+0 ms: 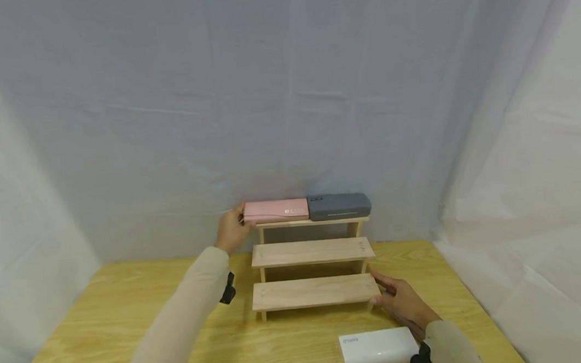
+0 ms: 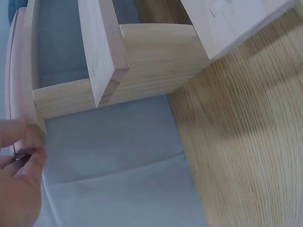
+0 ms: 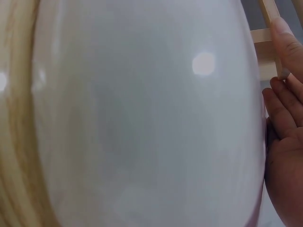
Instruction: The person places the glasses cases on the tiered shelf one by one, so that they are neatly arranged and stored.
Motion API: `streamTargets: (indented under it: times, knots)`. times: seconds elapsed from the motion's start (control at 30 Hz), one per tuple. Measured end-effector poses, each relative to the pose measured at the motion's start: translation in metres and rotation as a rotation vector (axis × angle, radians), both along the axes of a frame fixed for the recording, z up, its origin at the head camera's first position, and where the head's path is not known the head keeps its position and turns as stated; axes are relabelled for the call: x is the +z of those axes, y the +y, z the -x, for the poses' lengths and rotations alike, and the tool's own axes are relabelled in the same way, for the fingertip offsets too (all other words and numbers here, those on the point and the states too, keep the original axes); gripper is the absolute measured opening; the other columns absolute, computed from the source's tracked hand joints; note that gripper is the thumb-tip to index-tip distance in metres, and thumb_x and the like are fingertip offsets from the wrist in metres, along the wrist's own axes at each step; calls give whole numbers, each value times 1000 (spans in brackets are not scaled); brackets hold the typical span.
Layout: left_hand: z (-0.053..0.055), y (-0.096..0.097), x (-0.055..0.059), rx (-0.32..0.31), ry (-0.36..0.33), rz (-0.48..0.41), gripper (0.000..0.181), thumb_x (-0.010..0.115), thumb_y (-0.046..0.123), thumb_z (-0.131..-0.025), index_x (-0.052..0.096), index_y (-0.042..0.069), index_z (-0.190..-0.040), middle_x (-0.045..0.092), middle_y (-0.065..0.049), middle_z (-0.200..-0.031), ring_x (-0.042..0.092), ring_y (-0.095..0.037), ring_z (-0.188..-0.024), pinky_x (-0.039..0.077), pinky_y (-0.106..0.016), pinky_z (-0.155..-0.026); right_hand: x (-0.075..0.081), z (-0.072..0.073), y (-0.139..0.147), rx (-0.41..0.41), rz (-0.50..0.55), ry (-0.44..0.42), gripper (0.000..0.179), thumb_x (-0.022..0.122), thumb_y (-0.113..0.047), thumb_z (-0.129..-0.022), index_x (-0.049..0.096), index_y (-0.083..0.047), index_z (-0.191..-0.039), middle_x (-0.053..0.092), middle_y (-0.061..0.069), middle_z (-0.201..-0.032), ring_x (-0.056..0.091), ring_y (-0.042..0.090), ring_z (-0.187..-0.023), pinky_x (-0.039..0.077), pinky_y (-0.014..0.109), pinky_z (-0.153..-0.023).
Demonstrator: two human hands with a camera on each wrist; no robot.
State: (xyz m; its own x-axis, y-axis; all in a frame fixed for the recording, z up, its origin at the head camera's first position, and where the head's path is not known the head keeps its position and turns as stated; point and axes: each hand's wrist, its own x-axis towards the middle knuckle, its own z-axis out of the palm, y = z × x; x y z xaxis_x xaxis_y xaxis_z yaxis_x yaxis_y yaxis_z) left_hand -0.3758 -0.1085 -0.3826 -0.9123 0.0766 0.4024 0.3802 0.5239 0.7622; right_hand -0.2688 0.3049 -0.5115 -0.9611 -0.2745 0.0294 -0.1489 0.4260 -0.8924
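Note:
A stepped wooden stand [image 1: 311, 251] with three shelves stands on the table. On its top shelf a pink glasses case [image 1: 272, 210] lies end to end with a dark blue-grey glasses case [image 1: 340, 206]. My left hand [image 1: 231, 228] pinches the left end of the pink case; in the left wrist view its thumb and fingers [image 2: 33, 165] are around that end. Down at the right end of the lowest shelf, my right hand [image 1: 402, 301] grips the stand, thumb near the front corner and fingers farther back. A glossy white case [image 1: 378, 349] lies by my right wrist and fills most of the right wrist view.
The stand and cases are on a wood-grain table [image 1: 144, 299]. A grey-blue sheet [image 1: 266, 95] hangs close behind the stand, with pale sheets [image 1: 532, 190] at both sides. Each sleeved forearm carries a black wrist device.

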Motion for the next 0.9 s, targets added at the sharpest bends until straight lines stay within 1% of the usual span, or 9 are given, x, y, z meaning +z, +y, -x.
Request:
streamTargets:
  times: [0.13, 0.23, 0.37, 0.47, 0.67, 0.77, 0.9]
  knots:
    - [-1, 3, 1, 36, 2, 0, 62, 65, -7, -82, 39, -14, -138, 56, -33, -124, 58, -39, -114, 53, -45, -92, 0, 0, 0, -6, -5, -8, 79, 73, -28, -85, 33, -1, -148, 29, 22, -151, 43, 38, -129, 47, 28, -99]
    - [-1, 4, 1, 42, -4, -4, 62, 67, -6, -82, 40, -14, -138, 56, -33, -125, 57, -39, -115, 53, -45, -92, 0, 0, 0, 2, 12, -22, 80, 73, -28, -85, 32, -1, -148, 27, 24, -152, 43, 41, -129, 48, 31, -99]
    - [1, 4, 0, 41, -55, -40, 63, 67, 0, -87, 37, -11, -141, 51, -30, -133, 52, -38, -122, 51, -43, -95, 1, 0, 0, -1, 21, -33, 81, 73, -28, -85, 31, -1, -149, 26, 24, -152, 47, 39, -127, 50, 30, -96]
    - [1, 5, -1, 50, -90, -71, 63, 65, 4, -90, 34, -9, -144, 46, -29, -138, 48, -38, -126, 49, -43, -98, 0, 0, 0, -1, 20, -33, 81, 73, -28, -85, 31, -2, -149, 26, 24, -152, 47, 39, -127, 50, 30, -97]
    - [-1, 7, -1, 63, -75, -96, 60, 64, 3, -91, 36, -11, -142, 46, -30, -137, 47, -39, -126, 48, -44, -99, -1, 1, 1, 2, 35, -50, 82, 73, -28, -85, 30, -3, -149, 25, 24, -152, 45, 41, -128, 50, 34, -97]
    - [-2, 7, -1, 61, -87, -113, 60, 63, 3, -91, 35, -10, -143, 45, -29, -138, 46, -38, -128, 47, -44, -100, 0, 1, 0, -6, 28, -49, 83, 74, -30, -83, 31, -4, -149, 26, 23, -153, 45, 39, -128, 49, 31, -98]
    - [-2, 6, -1, 58, -105, -137, 61, 63, 3, -92, 34, -8, -144, 44, -28, -140, 45, -37, -129, 46, -43, -101, -1, 3, -1, -12, 22, -41, 84, 76, -31, -81, 33, -3, -148, 27, 25, -151, 53, 33, -120, 50, 22, -90]
